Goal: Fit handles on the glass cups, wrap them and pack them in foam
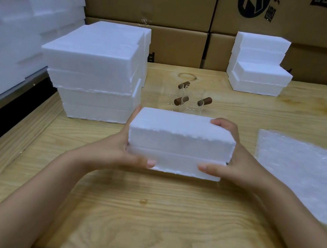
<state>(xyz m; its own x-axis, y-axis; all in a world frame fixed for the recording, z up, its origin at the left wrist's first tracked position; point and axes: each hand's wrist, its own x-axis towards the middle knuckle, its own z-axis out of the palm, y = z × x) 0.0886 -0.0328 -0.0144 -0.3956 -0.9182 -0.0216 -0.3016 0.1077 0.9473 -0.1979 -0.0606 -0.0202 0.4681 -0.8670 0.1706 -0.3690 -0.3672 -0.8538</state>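
Two bare hands hold a closed white foam box (180, 142) just above the light wooden table (144, 216). The left hand (120, 149) grips its left end, the right hand (237, 162) its right end. Clear glass cups with brown wooden handles (187, 98) stand behind it.

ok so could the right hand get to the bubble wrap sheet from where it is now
Probably yes, but not right away: the right hand is clamped on the foam box together with the left hand. The bubble wrap sheet lies just beside it on the table, nothing between.
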